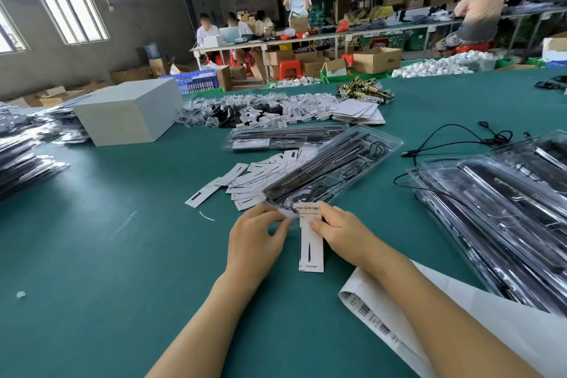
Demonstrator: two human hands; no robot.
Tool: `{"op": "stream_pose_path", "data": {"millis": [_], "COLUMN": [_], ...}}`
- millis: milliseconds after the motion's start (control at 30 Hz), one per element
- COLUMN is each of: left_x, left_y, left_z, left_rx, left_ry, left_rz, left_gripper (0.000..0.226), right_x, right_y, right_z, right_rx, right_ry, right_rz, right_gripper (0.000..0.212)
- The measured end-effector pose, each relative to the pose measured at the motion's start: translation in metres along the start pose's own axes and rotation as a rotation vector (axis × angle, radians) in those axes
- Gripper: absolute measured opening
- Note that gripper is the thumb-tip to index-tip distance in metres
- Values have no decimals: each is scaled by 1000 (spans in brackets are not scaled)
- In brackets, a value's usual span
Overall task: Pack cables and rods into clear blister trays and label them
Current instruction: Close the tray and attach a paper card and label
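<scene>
Blister tray (333,170), packed with black rods and cable, lying slantwise on green table (122,255), near end at both hands.

Left hand (256,239) pinching tray's near edge between curled fingers and thumb; right hand (340,232) gripping white paper label (310,242), thumb pressed on its face. Loose labels (245,176) fanned under tray; stacked trays (503,221) at right, barcode sheet (429,316) beneath right forearm.
</scene>
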State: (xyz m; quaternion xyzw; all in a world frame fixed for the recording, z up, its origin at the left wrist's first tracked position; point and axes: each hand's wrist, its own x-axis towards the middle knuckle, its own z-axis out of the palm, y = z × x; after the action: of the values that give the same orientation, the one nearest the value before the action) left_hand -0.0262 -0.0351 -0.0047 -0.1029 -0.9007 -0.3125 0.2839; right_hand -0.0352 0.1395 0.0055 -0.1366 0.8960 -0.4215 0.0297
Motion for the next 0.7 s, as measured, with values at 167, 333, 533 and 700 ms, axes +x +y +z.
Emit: {"op": "stream_pose_path", "data": {"millis": [167,333,533,700], "left_x": [1,1,3,2], "left_y": [-5,-6,-7,-5], "left_z": [1,3,13,18], "left_rx": [-56,43,359,368], "left_ry": [-32,-362,-515,-520], "left_rz": [51,206,254,275], "left_gripper": [8,40,52,52], "right_x": [0,-1,1,0], "right_y": [1,1,4,13], "right_z": [-1,-3,-4,-8], "right_rx": [97,166,167,389], "right_ry": [-8,-5,-24,28], "right_rz": [5,15,40,-6], "right_gripper": [25,25,23,20]}}
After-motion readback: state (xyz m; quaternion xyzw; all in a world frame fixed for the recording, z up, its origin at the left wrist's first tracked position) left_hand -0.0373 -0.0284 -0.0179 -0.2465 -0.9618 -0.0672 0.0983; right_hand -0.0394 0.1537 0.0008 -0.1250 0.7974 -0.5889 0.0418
